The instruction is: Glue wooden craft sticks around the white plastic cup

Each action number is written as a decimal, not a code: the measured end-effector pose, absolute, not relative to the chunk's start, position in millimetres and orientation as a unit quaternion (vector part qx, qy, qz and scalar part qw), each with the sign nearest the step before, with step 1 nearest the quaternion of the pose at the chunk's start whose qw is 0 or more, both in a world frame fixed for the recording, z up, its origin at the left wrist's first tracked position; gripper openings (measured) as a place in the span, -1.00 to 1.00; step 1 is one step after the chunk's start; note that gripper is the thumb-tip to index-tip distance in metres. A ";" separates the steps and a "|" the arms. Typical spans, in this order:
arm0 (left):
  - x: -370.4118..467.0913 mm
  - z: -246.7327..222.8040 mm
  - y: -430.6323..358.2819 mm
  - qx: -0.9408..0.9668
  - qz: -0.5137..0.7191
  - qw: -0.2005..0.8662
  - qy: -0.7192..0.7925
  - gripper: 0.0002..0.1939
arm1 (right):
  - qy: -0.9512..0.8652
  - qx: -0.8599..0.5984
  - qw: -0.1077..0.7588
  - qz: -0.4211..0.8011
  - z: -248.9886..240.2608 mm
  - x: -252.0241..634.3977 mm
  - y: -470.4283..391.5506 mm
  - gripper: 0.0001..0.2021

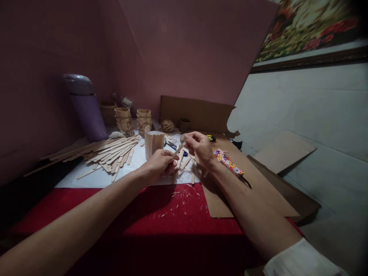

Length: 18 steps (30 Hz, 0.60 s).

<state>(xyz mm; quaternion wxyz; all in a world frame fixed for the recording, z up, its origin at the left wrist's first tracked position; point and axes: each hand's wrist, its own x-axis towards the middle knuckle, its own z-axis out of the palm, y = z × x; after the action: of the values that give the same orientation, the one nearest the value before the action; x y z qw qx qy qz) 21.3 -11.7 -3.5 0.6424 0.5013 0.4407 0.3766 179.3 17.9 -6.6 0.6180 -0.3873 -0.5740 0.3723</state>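
Between my two hands stretches a flat wooden craft stick (179, 148), slanting up to the right. My left hand (161, 164) pinches its lower end, and my right hand (199, 146) grips the upper end with thumb and fingers. Just behind my left hand stands a cup covered in upright craft sticks (154, 142). Loose stick pieces (184, 165) and blue-handled scissors (174, 146) lie beneath and beyond my hands on white paper (138, 170). A flower-patterned tool with a black cord (229, 162), perhaps a glue gun, rests by my right wrist.
Many craft sticks (112, 153) fan out at left. Behind them are a purple flask (87, 113), two stick-covered cups (124, 120) and a twine ball (167, 125). A cardboard sheet (258, 188) lies at right, with a yellow-black cutter (211, 138). Wood chips dot the red cloth (129, 218).
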 end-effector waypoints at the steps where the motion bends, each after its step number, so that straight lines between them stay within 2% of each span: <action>1: 22.6 -3.8 -12.3 0.503 0.382 0.635 0.445 -0.78 | -0.578 -0.386 0.608 0.384 -7.9 178.4 18.0 -0.67; 4: 26.0 -2.8 -16.2 0.506 0.390 0.613 0.464 -0.76 | -0.592 -0.373 0.597 0.393 -10.0 175.5 16.8 -0.59; 9: 29.5 0.9 -21.5 0.508 0.399 0.577 0.500 -0.69 | -0.610 -0.349 0.620 0.349 -10.5 170.6 11.7 -0.62; 18: 29.2 -2.0 -16.8 0.538 0.396 0.539 0.513 -0.73 | -0.622 -0.375 0.636 0.261 -19.2 161.3 5.6 -0.62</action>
<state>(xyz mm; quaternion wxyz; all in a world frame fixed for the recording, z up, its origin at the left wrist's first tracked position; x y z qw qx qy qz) 29.2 -16.8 -2.0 0.5392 0.5381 0.5129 0.3958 161.3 5.6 -19.2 0.6361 -0.3745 -0.6223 0.2606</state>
